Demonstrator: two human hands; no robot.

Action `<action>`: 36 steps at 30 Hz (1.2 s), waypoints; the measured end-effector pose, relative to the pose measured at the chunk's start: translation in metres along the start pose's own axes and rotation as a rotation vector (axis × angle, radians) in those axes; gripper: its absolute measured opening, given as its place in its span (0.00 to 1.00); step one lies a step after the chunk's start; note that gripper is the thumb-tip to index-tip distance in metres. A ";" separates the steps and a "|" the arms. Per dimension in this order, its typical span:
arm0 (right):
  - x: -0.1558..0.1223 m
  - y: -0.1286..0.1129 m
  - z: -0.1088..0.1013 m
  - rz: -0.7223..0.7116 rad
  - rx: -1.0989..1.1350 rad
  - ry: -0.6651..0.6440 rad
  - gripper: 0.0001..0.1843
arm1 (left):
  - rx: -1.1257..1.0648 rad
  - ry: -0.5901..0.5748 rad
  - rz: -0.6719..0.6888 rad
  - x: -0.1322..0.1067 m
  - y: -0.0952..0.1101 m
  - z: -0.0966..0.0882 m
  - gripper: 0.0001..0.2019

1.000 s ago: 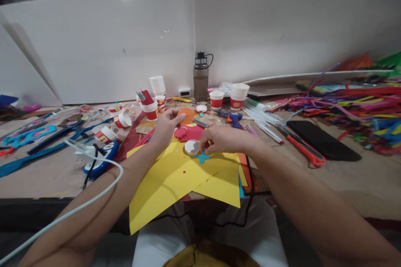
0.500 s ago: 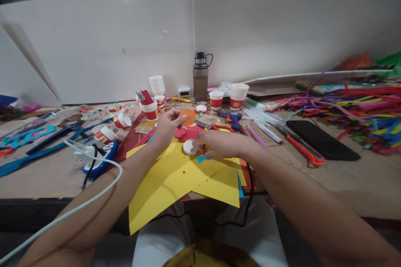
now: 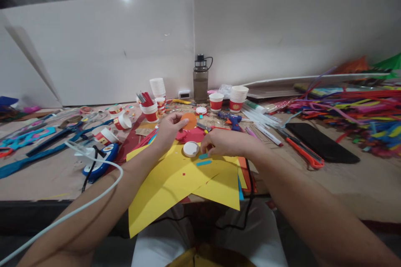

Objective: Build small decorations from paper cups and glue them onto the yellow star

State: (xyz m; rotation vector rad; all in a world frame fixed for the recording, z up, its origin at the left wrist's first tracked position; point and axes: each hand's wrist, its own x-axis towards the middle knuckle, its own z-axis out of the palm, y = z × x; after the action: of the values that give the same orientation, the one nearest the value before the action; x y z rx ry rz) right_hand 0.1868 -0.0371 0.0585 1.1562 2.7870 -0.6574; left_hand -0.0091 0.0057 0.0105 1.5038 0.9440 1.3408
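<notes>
My left hand [image 3: 171,131] pinches an orange paper disc [image 3: 189,121] between thumb and fingers, above the red paper. My right hand [image 3: 224,142] has its fingers curled down, with the fingertips closed at a small blue paper strip [image 3: 203,156]. A second blue strip [image 3: 204,162] lies just below it on the yellow paper [image 3: 169,183]. Left of my right fingertips sits a round white lid-like piece [image 3: 191,149]. Red paper [image 3: 196,134] lies between the hands, with scissors [image 3: 203,127] partly behind the right hand.
Behind the hands are a water bottle [image 3: 200,79], paper cups [image 3: 216,102], a cup of pencils [image 3: 149,112] and a blue glue gun [image 3: 233,121]. A red cutter [image 3: 305,150] and a black phone [image 3: 322,142] lie right. A white cable [image 3: 106,190] crosses my left forearm.
The two blue strips, crossed before, now lie apart and nearly parallel, the upper one at my right fingertips. My left hand still holds the orange disc, shifted slightly right.
</notes>
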 end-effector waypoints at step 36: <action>0.021 0.009 0.018 0.181 0.179 0.236 0.13 | -0.004 -0.026 -0.013 -0.002 -0.003 0.002 0.12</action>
State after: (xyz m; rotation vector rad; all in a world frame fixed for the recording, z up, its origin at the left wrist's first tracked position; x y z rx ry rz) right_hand 0.1757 -0.0242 0.0349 1.5953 2.8066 -0.8145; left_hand -0.0076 0.0050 0.0070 1.5061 0.9329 1.3103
